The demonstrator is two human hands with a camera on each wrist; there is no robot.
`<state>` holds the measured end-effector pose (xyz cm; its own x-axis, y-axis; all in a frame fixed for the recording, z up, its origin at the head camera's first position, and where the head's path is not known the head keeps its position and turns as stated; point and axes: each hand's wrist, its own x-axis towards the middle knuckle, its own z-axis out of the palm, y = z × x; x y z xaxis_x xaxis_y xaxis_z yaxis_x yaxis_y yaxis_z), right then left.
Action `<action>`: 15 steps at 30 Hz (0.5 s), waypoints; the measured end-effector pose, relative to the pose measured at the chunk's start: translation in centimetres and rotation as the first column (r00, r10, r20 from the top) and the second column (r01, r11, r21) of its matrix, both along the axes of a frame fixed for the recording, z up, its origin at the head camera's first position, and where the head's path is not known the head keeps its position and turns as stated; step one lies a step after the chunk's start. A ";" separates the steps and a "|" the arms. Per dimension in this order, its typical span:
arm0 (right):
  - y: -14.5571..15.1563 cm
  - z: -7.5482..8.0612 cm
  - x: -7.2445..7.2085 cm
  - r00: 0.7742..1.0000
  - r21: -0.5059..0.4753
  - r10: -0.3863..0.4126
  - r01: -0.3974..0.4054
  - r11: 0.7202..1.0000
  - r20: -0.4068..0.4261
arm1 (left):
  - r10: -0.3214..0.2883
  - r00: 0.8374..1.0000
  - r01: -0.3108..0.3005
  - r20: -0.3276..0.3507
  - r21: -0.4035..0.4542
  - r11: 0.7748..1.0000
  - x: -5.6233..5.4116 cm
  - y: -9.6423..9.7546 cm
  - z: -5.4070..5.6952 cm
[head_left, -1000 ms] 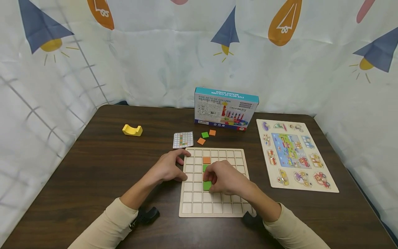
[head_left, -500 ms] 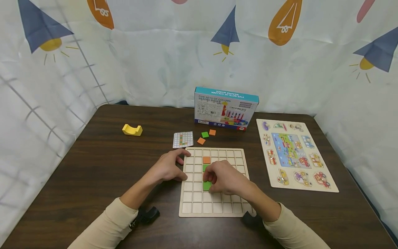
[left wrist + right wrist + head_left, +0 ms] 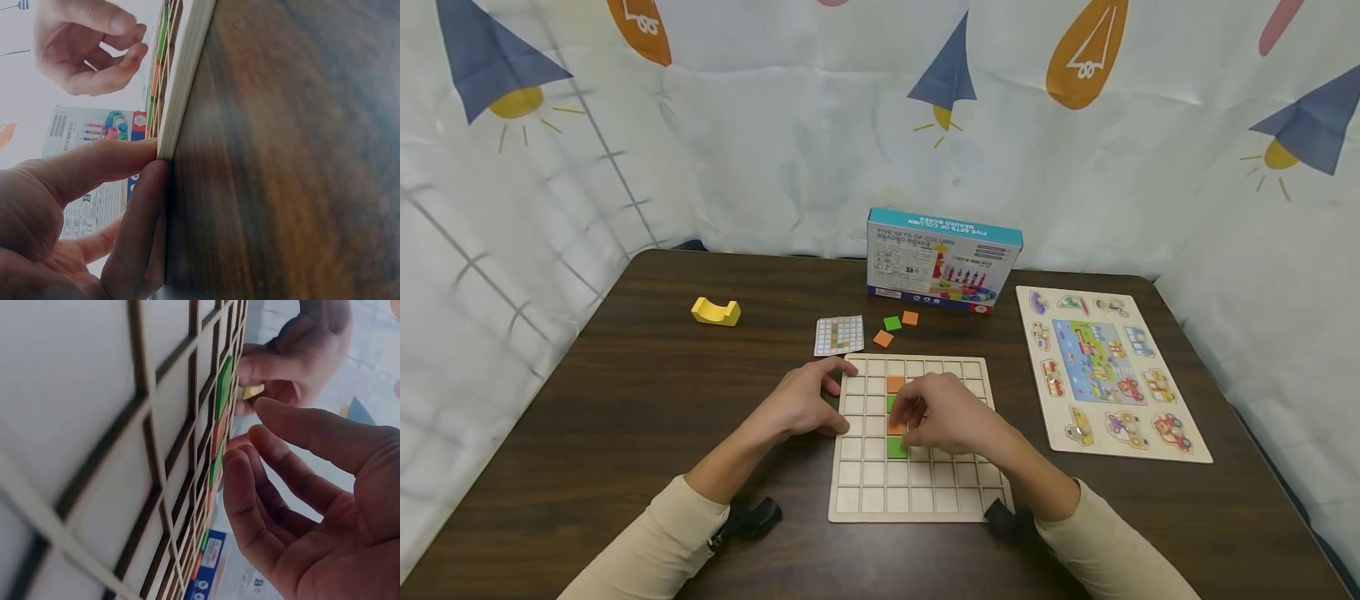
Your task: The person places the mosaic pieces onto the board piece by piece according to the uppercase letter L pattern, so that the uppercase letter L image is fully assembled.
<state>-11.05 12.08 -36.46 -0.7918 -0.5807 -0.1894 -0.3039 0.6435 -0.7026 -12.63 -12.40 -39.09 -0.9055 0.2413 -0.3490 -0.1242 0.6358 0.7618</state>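
So the wooden grid board (image 3: 947,500) is flat on the brown table (image 3: 587,417), nearest the person, and everything here is relative to it. The left hand (image 3: 807,400) has thumb and fingers spread wide, tips against the board's left edge. The right hand (image 3: 951,412) is over the board's middle, fingers loosely bent, small gap to the thumb, nothing in it. Going away from the person, the board's third column has a green tile (image 3: 897,448), an orange tile, a green tile and another orange tile. Right of the board there's a vehicle puzzle (image 3: 1127,425). Past its far edge: a pattern card (image 3: 839,335), three loose tiles (image 3: 891,323), a yellow curved block (image 3: 716,312) off left, then a "Five Sets of Column Beaded Boxes" box (image 3: 943,262).
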 end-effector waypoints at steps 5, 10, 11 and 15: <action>0.6 0.3 -1.4 0.999 0.022 -0.042 0.042 0.999 -0.001 | -0.009 1.000 0.009 0.005 0.021 1.000 0.0 -0.1 0.0; 1.3 0.8 -3.5 0.995 0.049 -0.102 0.102 0.994 -0.010 | -0.003 1.000 0.002 0.007 0.024 1.000 0.0 -0.1 0.0; 1.5 0.9 -4.0 0.994 0.052 -0.112 0.112 0.992 -0.017 | 0.000 1.000 0.000 0.008 0.025 1.000 0.0 0.0 0.0; 2.0 0.9 -5.8 0.988 0.050 -0.146 0.149 0.988 -0.048 | 0.000 1.000 -0.001 0.012 0.031 1.000 0.1 0.0 0.0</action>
